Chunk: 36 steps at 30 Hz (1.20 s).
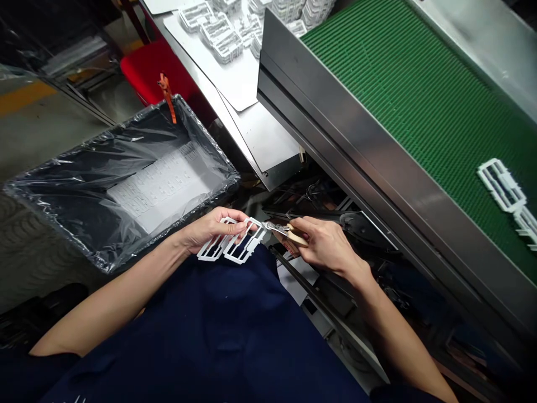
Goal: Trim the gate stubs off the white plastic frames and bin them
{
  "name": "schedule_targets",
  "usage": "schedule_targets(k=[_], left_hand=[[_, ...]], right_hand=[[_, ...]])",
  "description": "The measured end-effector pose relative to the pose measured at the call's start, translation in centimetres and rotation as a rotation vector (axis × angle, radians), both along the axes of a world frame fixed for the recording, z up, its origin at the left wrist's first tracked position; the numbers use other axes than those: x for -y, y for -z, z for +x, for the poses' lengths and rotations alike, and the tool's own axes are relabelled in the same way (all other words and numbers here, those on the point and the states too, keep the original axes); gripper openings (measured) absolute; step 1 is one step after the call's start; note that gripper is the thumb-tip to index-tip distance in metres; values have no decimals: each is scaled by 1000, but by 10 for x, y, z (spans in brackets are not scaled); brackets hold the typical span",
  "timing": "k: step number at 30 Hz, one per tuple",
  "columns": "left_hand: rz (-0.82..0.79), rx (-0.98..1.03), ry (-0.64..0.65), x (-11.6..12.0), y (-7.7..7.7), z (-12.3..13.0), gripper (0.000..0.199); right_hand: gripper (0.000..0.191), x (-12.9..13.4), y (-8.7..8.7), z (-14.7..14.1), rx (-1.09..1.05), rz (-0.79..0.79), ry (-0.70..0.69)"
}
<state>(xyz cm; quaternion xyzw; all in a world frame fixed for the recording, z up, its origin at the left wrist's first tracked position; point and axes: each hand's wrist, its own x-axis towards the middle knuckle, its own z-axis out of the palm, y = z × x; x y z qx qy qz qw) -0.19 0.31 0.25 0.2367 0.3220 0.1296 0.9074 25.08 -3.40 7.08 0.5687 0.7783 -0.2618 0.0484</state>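
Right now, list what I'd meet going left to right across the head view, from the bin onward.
Plastic-lined bin → left hand → hand cutters → right hand → white lattice part on the green belt.

a red seat (153,70) by the table (272,143); a black, plastic-lined bin (75,182), an orange item (167,96) at its rim; a green belt (415,101).

One head cam, facing forward-down; left hand (216,228) and right hand (327,243) close, mid-frame; depth at dark lower right unclear.
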Motion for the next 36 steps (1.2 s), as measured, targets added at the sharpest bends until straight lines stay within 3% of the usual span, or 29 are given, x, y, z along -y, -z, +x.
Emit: schedule_targets(k=[4, 7, 10, 13, 16, 19, 22, 24, 27, 32, 36], left_hand=[[-51, 26, -56, 0, 0, 1, 18], [-65, -7, -132, 0, 1, 7, 18], [-11, -68, -194, -2, -1, 19, 19], [77, -131, -190, -6, -6, 28, 22], [161, -218, -227, -7, -7, 27, 24], [169, -281, -245, -1, 2, 20, 26], [170, -370, -108, 9, 16, 13, 34], [213, -414, -66, 14, 21, 12, 37], [202, -425, -118, 17, 20, 13, 42], [9, -348, -226, 15, 11, 14, 40], [-149, -235, -290, 14, 13, 10, 38]], right_hand=[[12, 4, 14, -7, -233, -69, 292], [25, 12, 26, -29, -391, -98, 555], [36, 18, 36, -58, -536, -137, 666], [36, 20, 46, -71, -716, -165, 771], [33, 18, 58, -63, -1139, -394, 904], [36, 20, 68, -46, -1529, -707, 956], [38, 24, 75, -37, -1656, -854, 990], [38, 27, 78, -37, -1661, -871, 1021], [39, 29, 81, -41, -1683, -872, 1026], [37, 31, 83, -45, -1796, -893, 986], [37, 33, 84, -47, -1778, -881, 985]])
